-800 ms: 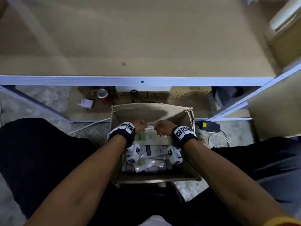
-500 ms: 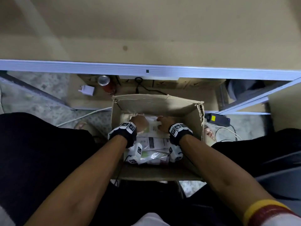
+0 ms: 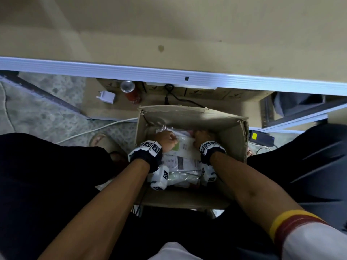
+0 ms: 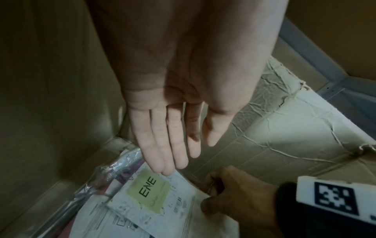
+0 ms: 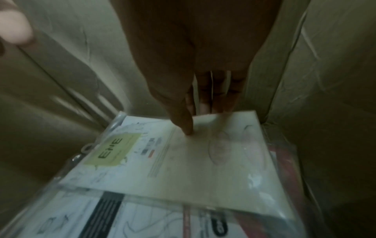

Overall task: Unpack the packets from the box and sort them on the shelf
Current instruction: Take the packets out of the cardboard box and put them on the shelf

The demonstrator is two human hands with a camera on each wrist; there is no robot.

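Note:
An open cardboard box (image 3: 187, 115) stands on the floor between my legs, holding several clear-wrapped packets. The top packet (image 3: 185, 147) (image 4: 148, 193) (image 5: 183, 161) is white with a green label. It lies at the box's far end. My left hand (image 3: 166, 139) (image 4: 189, 157) has straight fingers, and their tips touch the packet beside the green label. My right hand (image 3: 201, 136) (image 5: 201, 120) (image 4: 234, 193) pinches the packet's far edge, thumb on top and fingers underneath. The tan shelf board (image 3: 169, 34) lies above and beyond the box.
More packets (image 3: 180, 166) lie under the top one. The shelf's metal front rail (image 3: 169, 76) runs across above the box. Under it sit a red can (image 3: 131, 91), a white adapter (image 3: 106, 96) and a black cable. A black power brick (image 3: 261, 137) lies right of the box.
Both hands have moved lower and farther into the box, down onto the top packet. My head has leaned in closer over the box.

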